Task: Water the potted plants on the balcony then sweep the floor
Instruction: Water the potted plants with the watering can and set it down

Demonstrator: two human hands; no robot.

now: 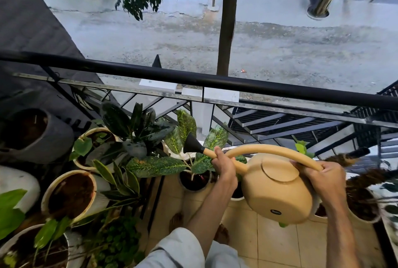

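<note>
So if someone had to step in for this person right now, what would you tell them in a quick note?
Left hand: gripping the spout of the tan watering can.
Right hand: gripping the can's curved handle at its rear end.
The can is tilted, with its black rose over the spotted-leaf plant by the railing. No water stream is visible.
Done: I cannot tell which pots are already watered.
Left: finish watering the pots on the left and right, then sweep the tiled floor. No broom is clearly identifiable.
</note>
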